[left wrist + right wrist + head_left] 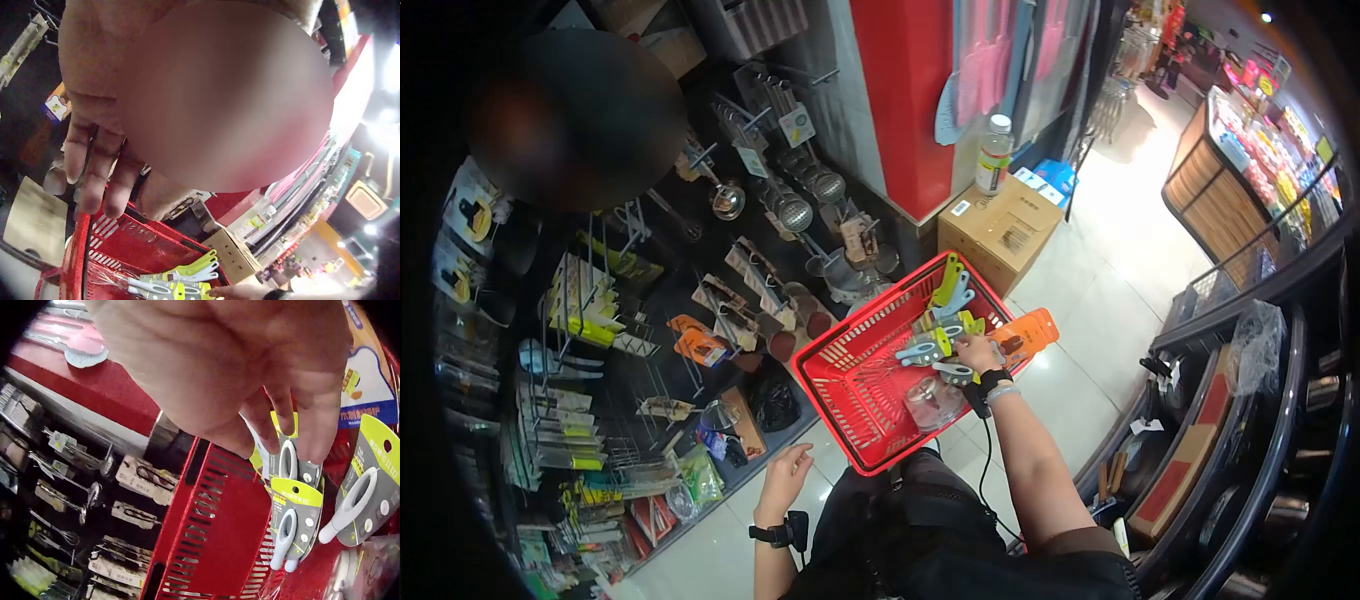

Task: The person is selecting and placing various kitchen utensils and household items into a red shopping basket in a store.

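Observation:
A red shopping basket (870,445) sits before me, with several kitchen tools in it on grey and yellow-green cards. My right hand (978,353) reaches over its right side. In the right wrist view its fingers overlap a carded tool with a pale loop handle (287,459); I cannot tell whether they pinch it. Two more carded tools, a near one (294,528) and a right one (359,500), lie around it. An orange package (1028,335) lies beside the hand. My left hand (785,478) hangs left of the basket, fingers loosely bent, holding nothing.
On the left, a rack of hanging utensils (745,290) includes ladles and strainers. A cardboard box (1000,235) with a bottle (994,155) on it stands behind the basket, beside a red pillar (900,110). Dark shelves (1240,480) run along the right. Clear packaging (935,403) lies inside the basket.

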